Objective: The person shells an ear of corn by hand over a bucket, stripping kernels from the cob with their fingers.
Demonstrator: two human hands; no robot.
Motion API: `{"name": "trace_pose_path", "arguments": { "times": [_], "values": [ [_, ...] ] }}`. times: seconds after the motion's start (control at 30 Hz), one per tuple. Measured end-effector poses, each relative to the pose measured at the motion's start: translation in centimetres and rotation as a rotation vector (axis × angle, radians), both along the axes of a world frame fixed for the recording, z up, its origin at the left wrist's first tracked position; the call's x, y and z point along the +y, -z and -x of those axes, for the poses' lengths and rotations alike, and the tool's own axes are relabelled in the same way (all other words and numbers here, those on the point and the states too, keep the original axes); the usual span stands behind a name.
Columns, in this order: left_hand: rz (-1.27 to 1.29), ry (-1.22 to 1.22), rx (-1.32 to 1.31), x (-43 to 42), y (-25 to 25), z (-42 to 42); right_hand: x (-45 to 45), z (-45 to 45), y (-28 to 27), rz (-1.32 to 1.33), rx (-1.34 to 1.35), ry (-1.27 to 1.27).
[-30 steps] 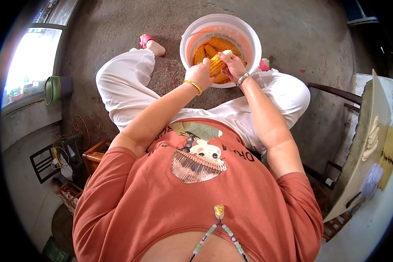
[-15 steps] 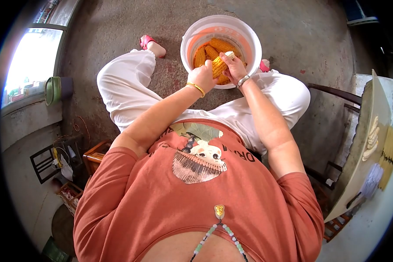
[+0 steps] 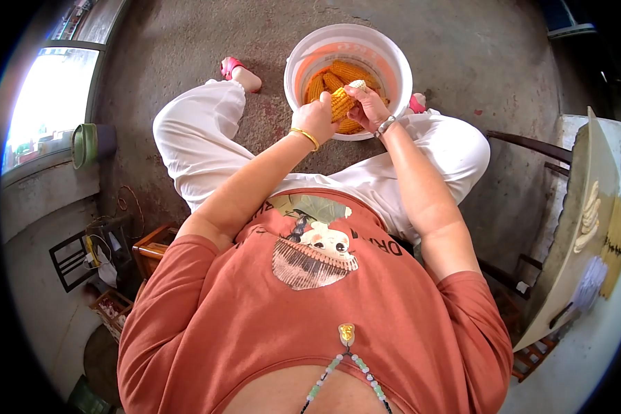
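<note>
Over the near part of a white bucket point(image 3: 297, 52), a yellow corn cob point(image 3: 342, 103) is held between both hands. My left hand point(image 3: 314, 119), with a gold bangle at its wrist, is closed around the cob's left end. My right hand point(image 3: 370, 110), with a silver-coloured band at its wrist, is closed on the cob near its pale end. Several more yellow cobs point(image 3: 350, 71) lie inside the bucket, below and beyond the hands. Part of them is hidden by the hands.
The bucket stands on the concrete floor point(image 3: 269, 31) between my white-trousered legs. A wooden stool point(image 3: 152, 248) is at the left, with a small crate point(image 3: 110, 310) below it. At the right is a table point(image 3: 573, 228) with several items on it.
Both hands stay on the cob. They shifted slightly up and right, then back down and left, with small changes in the cob's tilt.
</note>
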State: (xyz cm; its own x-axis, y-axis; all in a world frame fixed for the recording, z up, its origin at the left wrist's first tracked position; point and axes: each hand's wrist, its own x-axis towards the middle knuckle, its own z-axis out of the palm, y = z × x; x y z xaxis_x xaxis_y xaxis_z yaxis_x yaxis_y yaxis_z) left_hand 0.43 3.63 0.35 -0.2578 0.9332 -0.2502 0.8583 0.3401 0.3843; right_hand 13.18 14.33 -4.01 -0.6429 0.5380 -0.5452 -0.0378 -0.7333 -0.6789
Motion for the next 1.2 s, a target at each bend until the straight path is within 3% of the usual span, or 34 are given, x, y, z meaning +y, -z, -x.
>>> {"name": "trace_pose_path", "arguments": {
  "times": [0.43, 0.73, 0.97, 1.2],
  "values": [
    [-0.031, -0.067, -0.13, 0.2, 0.2, 0.8, -0.3, 0.0, -0.1, -0.022, 0.1, 0.017],
    [-0.146, 0.128, 0.147, -0.2, 0.4, 0.1, 0.0, 0.1, -1.7, -0.032, -0.087, -0.02],
    [-0.014, -0.101, -0.134, 0.3, -0.8, -0.2, -0.1, 0.2, -1.0, -0.019, 0.044, -0.023],
    [-0.069, -0.171, -0.17, 0.3, 0.5, 0.5, 0.1, 0.3, -0.1, -0.026, 0.085, -0.011]
  ]
}}
